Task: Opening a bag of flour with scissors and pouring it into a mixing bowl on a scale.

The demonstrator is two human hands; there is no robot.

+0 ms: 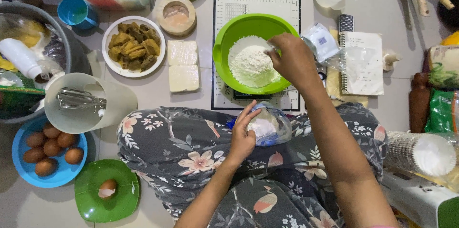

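right fingers: pinched together over the flour (251, 65), tips down at the heap's right edge; whether they grip a spoon or just a pinch of flour, cannot tell.
right hand (292, 60): hovers above the green bowl (224, 41), wrist crossing its right rim.
left fingers: curled loosely around the near side of the plastic bag (272, 125), thumb up against its top, a cupping hold rather than a tight squeeze.
left hand (243, 134): rests on the lap, steadying the bag on the floral fabric (181, 146).
bag location: on the lap, just below the bowl, touching the left palm; white powder shows inside.
bag handling: judged light, soft and floppy, film slippery; likely slumps and spills if held low. Better grip is up at the gathered neck, with the base supported.
flour handling: loose, dusty, no cohesion; scoop it, don't pinch.
bowl: sits on a scale (251, 96) atop a printed baking mat (287, 8); stiff plastic, rim is the safe hold.
left of the mat: two pale blocks (183, 65), plate of fried pieces (134, 46), measuring jug with beaters (88, 103).
far left: blue bowl of brown eggs (48, 154), green plate with one egg (107, 189).
right side: spiral notebook (361, 63).
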